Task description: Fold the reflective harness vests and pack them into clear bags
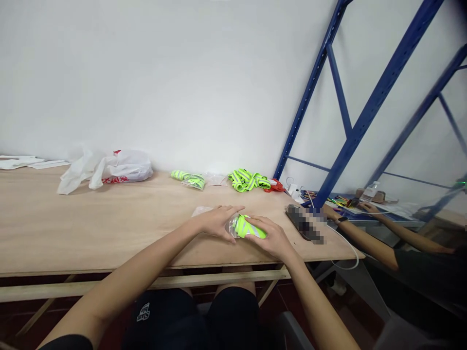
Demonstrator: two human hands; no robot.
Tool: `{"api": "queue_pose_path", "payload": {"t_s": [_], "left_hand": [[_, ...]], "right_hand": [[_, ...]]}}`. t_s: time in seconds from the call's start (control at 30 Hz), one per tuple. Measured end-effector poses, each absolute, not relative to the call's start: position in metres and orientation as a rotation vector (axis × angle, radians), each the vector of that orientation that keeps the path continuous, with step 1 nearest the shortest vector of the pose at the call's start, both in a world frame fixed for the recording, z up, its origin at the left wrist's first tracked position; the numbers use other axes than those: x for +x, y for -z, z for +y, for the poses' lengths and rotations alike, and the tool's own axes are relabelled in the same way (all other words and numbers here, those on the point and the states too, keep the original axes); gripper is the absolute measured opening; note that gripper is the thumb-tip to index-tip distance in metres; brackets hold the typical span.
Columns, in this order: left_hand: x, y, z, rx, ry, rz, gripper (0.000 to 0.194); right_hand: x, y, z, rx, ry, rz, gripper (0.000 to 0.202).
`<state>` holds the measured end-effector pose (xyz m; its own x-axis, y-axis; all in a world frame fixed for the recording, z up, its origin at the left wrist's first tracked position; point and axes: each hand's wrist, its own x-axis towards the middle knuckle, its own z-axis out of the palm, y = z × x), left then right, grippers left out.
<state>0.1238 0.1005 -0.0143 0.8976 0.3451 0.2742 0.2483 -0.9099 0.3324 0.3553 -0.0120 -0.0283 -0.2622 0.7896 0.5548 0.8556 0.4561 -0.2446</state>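
My right hand is wrapped round a folded neon-yellow reflective strap with silver stripes, just above the front part of the table. The strap's left end meets the mouth of a clear plastic bag. My left hand grips this bag, thumb on the near side and fingers on the far side. How far the strap lies inside the bag I cannot tell. Another clear bag lies flat behind my left wrist.
Along the wall lie bagged neon straps, a loose strap heap, a red bag and a white plastic bag. A blurred dark phone-like object rests to the right. Beyond the blue rack post, a co-worker's arms reach over another table.
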Motion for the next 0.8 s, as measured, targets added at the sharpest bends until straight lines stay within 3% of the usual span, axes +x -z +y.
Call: {"api": "queue_pose_path", "payload": {"t_s": [0.13,0.3,0.43,0.67,0.8], "left_hand": [[0.126,0.019,0.101,2.740,-0.438,0.412,0.114],[0.129,0.026,0.100,2.637,-0.498,0.286,0.113],[0.129,0.028,0.099,2.638,-0.537,0.389,0.118],[0.122,0.022,0.094,2.791,-0.633,0.455,0.073],[0.120,0.025,0.094,2.897,-0.593,0.382,0.070]], "right_hand": [[0.352,0.032,-0.009,-1.309,-0.004,-2.111,0.045],[0.350,0.036,-0.007,-1.389,-0.112,-2.013,0.064],[0.347,0.037,-0.005,-1.370,-0.116,-2.015,0.054],[0.344,0.035,-0.007,-1.333,-0.166,-2.017,0.046],[0.344,0.038,-0.007,-1.340,-0.188,-1.999,0.047]]}}
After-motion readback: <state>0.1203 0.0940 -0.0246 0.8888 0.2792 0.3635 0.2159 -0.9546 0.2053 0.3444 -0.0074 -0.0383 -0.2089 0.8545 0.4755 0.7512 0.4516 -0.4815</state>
